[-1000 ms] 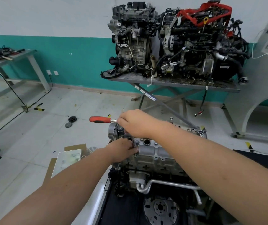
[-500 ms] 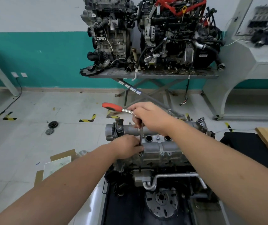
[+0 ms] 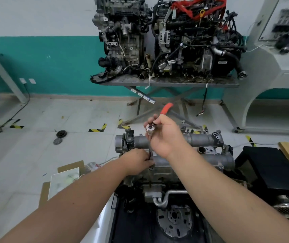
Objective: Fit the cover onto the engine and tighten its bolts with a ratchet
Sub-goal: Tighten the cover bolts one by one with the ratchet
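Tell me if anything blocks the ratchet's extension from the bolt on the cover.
Nothing visible does. The right hand grips the red-handled ratchet at its head, and its thin steel extension runs straight down to the grey cast-metal engine cover. The left hand holds the extension's lower end, hiding the bolt.

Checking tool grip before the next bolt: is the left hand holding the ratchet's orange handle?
No. The orange handle sticks up free past the right hand, which grips the ratchet head; the left hand holds the extension low.

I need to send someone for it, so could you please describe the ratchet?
Start at the engine nearest the camera. The right hand above it grips the ratchet. It alone has an orange-red handle, which points up and away.
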`<state>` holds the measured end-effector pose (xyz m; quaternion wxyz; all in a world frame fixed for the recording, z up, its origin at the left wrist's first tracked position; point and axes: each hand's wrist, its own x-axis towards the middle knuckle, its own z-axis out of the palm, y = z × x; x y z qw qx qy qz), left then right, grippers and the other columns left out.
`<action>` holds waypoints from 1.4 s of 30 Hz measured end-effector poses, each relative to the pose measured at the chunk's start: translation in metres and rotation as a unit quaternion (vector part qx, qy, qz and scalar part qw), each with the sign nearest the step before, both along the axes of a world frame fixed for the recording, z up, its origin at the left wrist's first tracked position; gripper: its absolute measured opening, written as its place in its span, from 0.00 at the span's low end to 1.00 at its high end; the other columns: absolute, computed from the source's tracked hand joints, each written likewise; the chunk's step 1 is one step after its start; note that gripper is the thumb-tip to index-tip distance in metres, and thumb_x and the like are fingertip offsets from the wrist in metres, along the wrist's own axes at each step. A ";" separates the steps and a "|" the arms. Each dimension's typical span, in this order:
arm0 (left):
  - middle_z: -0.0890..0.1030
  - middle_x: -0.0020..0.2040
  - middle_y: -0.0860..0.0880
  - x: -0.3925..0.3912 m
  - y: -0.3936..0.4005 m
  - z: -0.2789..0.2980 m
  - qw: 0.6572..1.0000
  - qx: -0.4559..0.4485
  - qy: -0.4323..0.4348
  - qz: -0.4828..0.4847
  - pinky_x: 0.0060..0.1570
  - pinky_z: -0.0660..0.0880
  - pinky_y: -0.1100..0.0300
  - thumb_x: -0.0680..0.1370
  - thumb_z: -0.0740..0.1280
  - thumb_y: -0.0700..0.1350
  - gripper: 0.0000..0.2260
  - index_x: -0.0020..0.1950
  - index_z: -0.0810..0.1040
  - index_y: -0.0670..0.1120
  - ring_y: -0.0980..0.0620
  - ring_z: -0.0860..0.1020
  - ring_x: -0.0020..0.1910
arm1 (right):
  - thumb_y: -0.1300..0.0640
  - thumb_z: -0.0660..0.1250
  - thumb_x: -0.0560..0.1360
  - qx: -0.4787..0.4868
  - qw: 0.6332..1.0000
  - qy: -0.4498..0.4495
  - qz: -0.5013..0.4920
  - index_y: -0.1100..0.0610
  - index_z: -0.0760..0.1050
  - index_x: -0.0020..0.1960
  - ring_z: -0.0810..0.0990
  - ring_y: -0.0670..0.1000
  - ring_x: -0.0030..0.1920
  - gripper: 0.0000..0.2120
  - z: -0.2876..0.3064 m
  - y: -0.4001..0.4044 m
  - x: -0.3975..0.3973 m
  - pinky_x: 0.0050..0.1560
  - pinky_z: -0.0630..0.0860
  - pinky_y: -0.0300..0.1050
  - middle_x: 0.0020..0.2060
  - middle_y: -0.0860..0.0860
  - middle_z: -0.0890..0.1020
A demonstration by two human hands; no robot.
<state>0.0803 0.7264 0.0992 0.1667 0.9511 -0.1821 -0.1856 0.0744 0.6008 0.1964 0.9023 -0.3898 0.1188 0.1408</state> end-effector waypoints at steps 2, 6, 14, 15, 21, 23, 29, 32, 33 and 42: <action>0.81 0.48 0.43 -0.003 -0.001 -0.001 1.000 -0.001 -0.002 0.012 0.50 0.76 0.50 0.83 0.61 0.55 0.18 0.49 0.80 0.41 0.45 0.79 0.48 | 0.72 0.55 0.75 0.071 0.997 -0.013 0.008 0.57 0.66 0.34 0.78 0.52 0.37 0.16 -0.006 -0.001 -0.005 0.37 0.73 0.40 0.28 0.52 0.78; 0.82 0.53 0.43 -0.010 -0.005 -0.001 1.000 -0.002 -0.010 0.025 0.52 0.75 0.51 0.83 0.61 0.51 0.14 0.54 0.80 0.42 0.44 0.79 0.52 | 0.72 0.60 0.76 -0.007 0.993 -0.114 0.017 0.58 0.75 0.39 0.81 0.53 0.42 0.13 -0.026 0.005 -0.012 0.42 0.78 0.42 0.39 0.56 0.83; 0.78 0.64 0.41 -0.018 -0.011 -0.004 0.998 0.018 -0.006 0.060 0.61 0.75 0.55 0.83 0.60 0.40 0.13 0.67 0.75 0.39 0.40 0.76 0.63 | 0.57 0.66 0.77 -0.421 0.777 -0.468 -0.012 0.49 0.81 0.61 0.74 0.47 0.68 0.14 -0.041 -0.009 -0.022 0.68 0.72 0.44 0.63 0.41 0.79; 0.76 0.67 0.42 -0.020 -0.012 -0.004 0.996 -0.015 -0.010 0.087 0.59 0.75 0.64 0.82 0.61 0.38 0.16 0.70 0.73 0.38 0.40 0.76 0.64 | 0.61 0.65 0.77 -0.478 0.705 -0.524 -0.012 0.51 0.81 0.61 0.75 0.50 0.67 0.15 -0.039 -0.013 -0.018 0.67 0.73 0.48 0.63 0.42 0.79; 0.75 0.68 0.42 -0.024 -0.020 -0.003 0.996 0.010 -0.012 0.092 0.63 0.73 0.48 0.86 0.53 0.45 0.18 0.75 0.68 0.43 0.41 0.75 0.65 | 0.49 0.56 0.80 -0.760 0.319 -0.565 0.045 0.54 0.75 0.60 0.75 0.57 0.49 0.15 -0.011 -0.018 -0.007 0.52 0.71 0.52 0.49 0.51 0.77; 0.77 0.65 0.42 -0.024 -0.022 -0.004 0.995 -0.003 -0.004 0.101 0.59 0.73 0.49 0.86 0.54 0.50 0.18 0.71 0.71 0.42 0.42 0.76 0.62 | 0.43 0.49 0.82 -0.784 0.298 -0.537 0.089 0.50 0.71 0.64 0.73 0.54 0.49 0.20 -0.001 -0.018 -0.005 0.49 0.68 0.51 0.50 0.50 0.75; 0.79 0.60 0.40 -0.026 -0.023 -0.008 0.993 -0.033 0.002 0.112 0.50 0.65 0.54 0.86 0.56 0.50 0.16 0.68 0.67 0.41 0.41 0.76 0.60 | 0.43 0.44 0.84 -0.778 0.327 -0.497 0.203 0.48 0.70 0.63 0.75 0.54 0.48 0.19 0.021 -0.008 -0.006 0.46 0.73 0.51 0.46 0.48 0.71; 0.79 0.60 0.41 -0.027 -0.021 -0.009 0.993 -0.050 0.006 0.108 0.50 0.65 0.54 0.86 0.56 0.50 0.10 0.62 0.68 0.45 0.43 0.76 0.56 | 0.47 0.47 0.85 -0.777 0.359 -0.471 0.213 0.51 0.71 0.55 0.76 0.53 0.43 0.15 0.026 -0.001 -0.009 0.43 0.75 0.52 0.42 0.49 0.74; 0.79 0.57 0.43 -0.027 -0.020 -0.008 0.994 -0.046 0.011 0.103 0.49 0.65 0.54 0.86 0.56 0.51 0.08 0.58 0.67 0.48 0.45 0.76 0.54 | 0.50 0.50 0.85 -0.786 0.366 -0.452 0.211 0.53 0.72 0.51 0.76 0.53 0.41 0.14 0.028 0.001 -0.008 0.42 0.76 0.51 0.40 0.50 0.75; 0.81 0.56 0.42 -0.028 -0.021 -0.005 0.995 -0.005 0.033 0.092 0.46 0.67 0.56 0.86 0.56 0.51 0.14 0.65 0.69 0.44 0.47 0.75 0.48 | 0.63 0.61 0.77 -0.169 0.970 -0.030 0.170 0.58 0.75 0.36 0.81 0.50 0.37 0.13 0.009 -0.004 -0.016 0.38 0.65 0.42 0.29 0.50 0.80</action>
